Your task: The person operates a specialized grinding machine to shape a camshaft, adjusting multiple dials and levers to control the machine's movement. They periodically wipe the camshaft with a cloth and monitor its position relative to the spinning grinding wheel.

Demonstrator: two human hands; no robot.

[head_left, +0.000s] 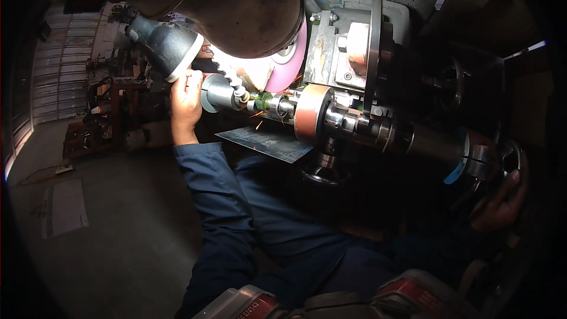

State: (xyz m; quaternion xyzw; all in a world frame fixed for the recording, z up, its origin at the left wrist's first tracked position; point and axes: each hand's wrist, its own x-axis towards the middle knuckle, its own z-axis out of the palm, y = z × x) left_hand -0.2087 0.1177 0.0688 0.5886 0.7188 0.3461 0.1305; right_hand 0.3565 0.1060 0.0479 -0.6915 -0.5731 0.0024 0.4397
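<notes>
Head view: at far left stands a cluttered dark workshop rack. The left hand, in a blue sleeve, is wrapped closed around a grey metal cylindrical holder, level with a pink round grinding wheel where orange sparks fly. Below lies a flat grey steel plate. Next comes the brown-collared steel spindle. Far right, the right hand curls closed on a dark round handwheel.

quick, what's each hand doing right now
Left hand: closed on the grey metal cylinder.
Right hand: curled on a dark handwheel.
</notes>
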